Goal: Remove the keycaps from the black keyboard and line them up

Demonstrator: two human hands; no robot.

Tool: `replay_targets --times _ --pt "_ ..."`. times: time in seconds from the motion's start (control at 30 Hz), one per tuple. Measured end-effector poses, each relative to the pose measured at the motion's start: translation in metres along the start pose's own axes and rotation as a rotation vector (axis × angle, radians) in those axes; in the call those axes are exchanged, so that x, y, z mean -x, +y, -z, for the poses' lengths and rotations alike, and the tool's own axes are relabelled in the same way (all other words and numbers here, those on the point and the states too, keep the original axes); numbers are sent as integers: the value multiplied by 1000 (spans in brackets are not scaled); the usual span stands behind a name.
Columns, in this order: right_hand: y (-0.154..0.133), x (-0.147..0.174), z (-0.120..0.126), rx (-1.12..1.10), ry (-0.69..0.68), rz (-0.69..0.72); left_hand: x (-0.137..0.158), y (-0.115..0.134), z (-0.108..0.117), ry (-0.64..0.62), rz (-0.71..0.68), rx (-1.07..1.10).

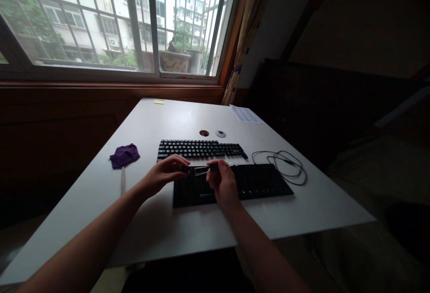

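Observation:
My left hand (165, 170) pinches a small black keycap (184, 169) between thumb and fingertips. Closed around the dark handle of a wire keycap puller (201, 170) is my right hand (224, 184); the puller's wire loops point left, towards the keycap. Both hands are above a black keyboard base (265, 181), whose surface looks mostly dark and stripped of caps. Just behind it, several black keycaps (191, 148) lie in rows on the table. Whether the wire touches the held keycap, I cannot tell.
On the white table (141, 234), a purple cloth (124, 155) and a pale stick-like handle (122, 181) lie at left. A black cable (292, 174) coils at right. Near the back are a round hole (204, 133), its cover (220, 134), a paper sheet (246, 114) and yellow notes (159, 101).

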State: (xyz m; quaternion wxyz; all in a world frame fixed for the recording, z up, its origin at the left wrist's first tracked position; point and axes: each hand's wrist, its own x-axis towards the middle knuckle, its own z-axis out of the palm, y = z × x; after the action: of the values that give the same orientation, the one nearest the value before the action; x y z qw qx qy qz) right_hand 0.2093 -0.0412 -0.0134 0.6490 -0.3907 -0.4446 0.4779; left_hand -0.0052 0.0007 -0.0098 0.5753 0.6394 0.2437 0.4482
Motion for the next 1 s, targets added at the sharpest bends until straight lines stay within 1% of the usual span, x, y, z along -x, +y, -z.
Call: replay_targets --times 0.1,0.17,0.27,0.33,0.47,0.53,0.6,0.7,0.8,0.9,1.0 --pt "-1 1 2 190 117 89 0 1 0 -9 28 3" --pt "-4 1 4 348 158 205 0 2 1 -13 59 -8" --pt "-7 1 6 511 144 416 0 4 4 28 57 -42" --pt "-7 -1 7 552 108 482 -1 6 10 91 27 -64" --pt "-10 -7 6 580 40 465 -3 9 28 262 -35 -120" --pt "-14 -13 2 595 16 443 -3 9 37 331 -116 -154" --pt "-19 -22 -4 624 -21 451 -4 7 45 380 -191 -190" --pt "-23 -40 -19 673 -116 512 -5 4 52 405 -191 -254" --pt "-20 -61 -36 698 -187 529 -5 2 54 391 -131 -295" --pt "-9 -76 -48 712 -267 528 -6 0 56 369 -88 -310" --pt "6 -82 -53 708 -337 552 -9 -4 57 366 -91 -317"
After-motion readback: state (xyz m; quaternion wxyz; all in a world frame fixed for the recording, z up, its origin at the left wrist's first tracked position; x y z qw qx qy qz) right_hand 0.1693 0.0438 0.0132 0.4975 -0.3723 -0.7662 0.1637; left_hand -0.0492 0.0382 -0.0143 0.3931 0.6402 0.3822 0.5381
